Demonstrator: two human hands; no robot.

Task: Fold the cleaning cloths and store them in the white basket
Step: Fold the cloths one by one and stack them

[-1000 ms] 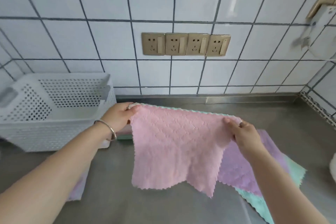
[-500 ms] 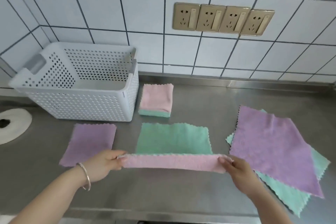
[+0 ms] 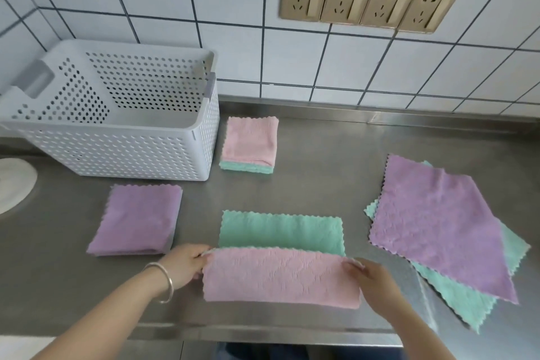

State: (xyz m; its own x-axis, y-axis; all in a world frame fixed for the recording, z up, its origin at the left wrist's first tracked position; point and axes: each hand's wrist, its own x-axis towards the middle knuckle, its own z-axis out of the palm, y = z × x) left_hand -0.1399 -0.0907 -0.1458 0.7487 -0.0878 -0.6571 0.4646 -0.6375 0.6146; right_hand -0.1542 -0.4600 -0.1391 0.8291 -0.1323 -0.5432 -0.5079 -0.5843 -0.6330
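Note:
A pink cloth (image 3: 280, 278) with a green inner face lies half folded on the steel counter, its near pink half turned up over the green half (image 3: 280, 232). My left hand (image 3: 184, 266) pinches its left top corner and my right hand (image 3: 374, 280) pinches its right top corner. The white perforated basket (image 3: 131, 152) stands at the back left with nothing visible inside. A folded pink-and-green stack (image 3: 249, 143) lies just right of the basket. A folded purple cloth (image 3: 137, 219) sits left of my hands.
Unfolded cloths lie at the right: a purple one (image 3: 438, 225) on top of a green one (image 3: 467, 301). A white round object (image 3: 14, 187) sits at the left edge. Tiled wall with several gold sockets (image 3: 368, 0) stands behind. The counter's front edge (image 3: 263, 333) runs below my hands.
The pink cloth went from hanging in the air to lying on the counter. Both hands have lifted its near edge and drawn the pink half further over the green face.

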